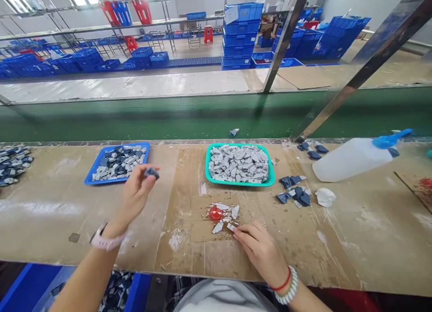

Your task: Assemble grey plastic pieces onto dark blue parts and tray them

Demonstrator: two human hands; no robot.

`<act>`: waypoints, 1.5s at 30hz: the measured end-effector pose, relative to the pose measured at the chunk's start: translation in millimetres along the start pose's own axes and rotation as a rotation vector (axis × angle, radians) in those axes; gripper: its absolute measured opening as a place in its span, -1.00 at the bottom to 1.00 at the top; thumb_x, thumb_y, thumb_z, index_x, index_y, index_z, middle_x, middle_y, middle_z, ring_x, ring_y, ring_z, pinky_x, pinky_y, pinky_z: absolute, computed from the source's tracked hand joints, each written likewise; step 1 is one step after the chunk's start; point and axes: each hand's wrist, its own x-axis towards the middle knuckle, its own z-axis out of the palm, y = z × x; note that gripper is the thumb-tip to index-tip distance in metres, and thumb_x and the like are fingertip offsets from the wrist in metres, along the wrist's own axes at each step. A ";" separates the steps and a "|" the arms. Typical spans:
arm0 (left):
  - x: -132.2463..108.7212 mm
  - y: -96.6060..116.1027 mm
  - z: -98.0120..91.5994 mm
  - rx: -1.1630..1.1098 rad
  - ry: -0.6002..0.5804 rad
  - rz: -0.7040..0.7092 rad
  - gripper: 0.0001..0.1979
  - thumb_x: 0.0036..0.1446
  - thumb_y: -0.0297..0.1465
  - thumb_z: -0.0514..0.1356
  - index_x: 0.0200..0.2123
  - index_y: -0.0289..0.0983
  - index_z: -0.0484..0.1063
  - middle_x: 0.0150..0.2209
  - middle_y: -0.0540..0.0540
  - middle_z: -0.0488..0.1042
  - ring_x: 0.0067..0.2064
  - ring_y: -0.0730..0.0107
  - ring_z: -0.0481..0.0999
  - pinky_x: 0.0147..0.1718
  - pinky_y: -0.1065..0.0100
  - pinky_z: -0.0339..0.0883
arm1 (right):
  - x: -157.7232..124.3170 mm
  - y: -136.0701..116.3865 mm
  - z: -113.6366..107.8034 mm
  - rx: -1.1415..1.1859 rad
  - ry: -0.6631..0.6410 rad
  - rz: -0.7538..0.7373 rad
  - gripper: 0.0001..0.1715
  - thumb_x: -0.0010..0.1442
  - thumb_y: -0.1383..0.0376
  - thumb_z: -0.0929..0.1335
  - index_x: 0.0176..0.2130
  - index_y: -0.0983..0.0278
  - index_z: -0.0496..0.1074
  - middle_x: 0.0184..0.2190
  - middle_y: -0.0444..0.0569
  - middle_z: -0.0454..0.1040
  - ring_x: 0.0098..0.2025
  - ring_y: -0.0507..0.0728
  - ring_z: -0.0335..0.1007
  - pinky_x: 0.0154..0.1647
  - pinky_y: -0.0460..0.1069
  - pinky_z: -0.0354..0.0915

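Note:
My left hand point(137, 197) hangs above the table's left side, pinching a small dark blue piece point(152, 173) between thumb and fingers. A blue tray point(92, 166) of mixed dark and pale pieces lies just beyond it. My right hand point(259, 253) rests on a brown card sheet point(202, 226), its fingertips on a small white piece point(231, 227). Several similar white pieces lie around a round red object point(216, 214). A teal tray point(241, 184) heaped with pale grey pieces stands beyond that hand.
A green conveyor belt point(135, 118) runs behind the table, carrying one small piece point(234, 132). To the right are a white plastic bottle point(351, 159) with a blue spout and dark blue pieces point(293, 190). Metal posts rise behind; stacked blue crates point(242, 35) fill the background.

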 end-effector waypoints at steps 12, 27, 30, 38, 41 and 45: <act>-137.9 27.2 86.1 -0.563 -0.123 -0.444 -0.67 0.21 -0.07 0.08 -0.22 -0.24 0.31 -0.44 0.03 0.26 -0.45 0.48 0.20 -0.43 0.44 0.09 | 9.4 -2.8 -17.1 0.925 -0.057 0.782 -0.70 0.00 0.10 0.48 -0.33 0.27 0.60 -0.56 -0.06 0.48 -0.57 -0.01 0.30 -0.58 -0.10 0.27; -122.3 98.7 123.2 -0.512 -0.355 -0.161 -0.74 0.24 -0.17 0.08 -0.08 -0.18 0.28 -0.17 -0.04 0.35 -0.15 0.35 0.33 -0.13 0.38 0.16 | 26.6 -50.0 -46.9 0.472 0.199 0.060 -0.70 0.13 0.52 0.37 -0.20 0.20 0.54 -0.31 -0.04 0.53 -0.30 0.02 0.48 -0.31 -0.14 0.43; -124.1 103.4 125.8 -0.456 -0.298 -0.175 -0.79 0.30 -0.21 -0.01 -0.14 -0.20 0.28 -0.21 -0.03 0.35 -0.17 0.38 0.34 -0.15 0.39 0.17 | 25.1 -54.1 -45.1 0.353 0.203 -0.023 -0.73 0.14 0.57 0.33 -0.25 0.27 0.52 -0.32 0.01 0.51 -0.33 0.01 0.45 -0.34 -0.14 0.41; -132.9 102.4 130.0 -0.346 -0.257 -0.191 -0.77 0.32 -0.23 -0.06 -0.23 -0.23 0.28 -0.30 -0.02 0.36 -0.25 0.39 0.35 -0.22 0.38 0.17 | 20.5 -57.0 -44.2 0.359 0.087 0.003 -0.78 0.19 0.53 0.30 -0.33 0.29 0.49 -0.39 -0.01 0.45 -0.40 -0.01 0.40 -0.42 -0.18 0.36; -133.9 102.1 135.2 -0.355 -0.217 -0.226 -0.75 0.33 -0.23 -0.09 -0.25 -0.23 0.26 -0.35 0.00 0.33 -0.30 0.39 0.34 -0.25 0.37 0.18 | 15.4 -61.3 -33.0 0.239 0.127 -0.030 -0.72 0.22 0.53 0.24 -0.25 0.28 0.49 -0.37 0.03 0.45 -0.38 0.03 0.40 -0.42 -0.14 0.38; -139.6 87.5 129.4 -0.384 -0.166 -0.319 -0.73 0.30 -0.20 -0.08 -0.23 -0.22 0.30 -0.31 -0.04 0.38 -0.26 0.35 0.37 -0.22 0.34 0.21 | 10.1 -64.9 -22.7 0.254 -0.130 -0.050 -0.67 0.24 0.48 0.21 -0.08 0.26 0.45 -0.21 0.11 0.44 -0.31 0.08 0.43 -0.32 -0.07 0.43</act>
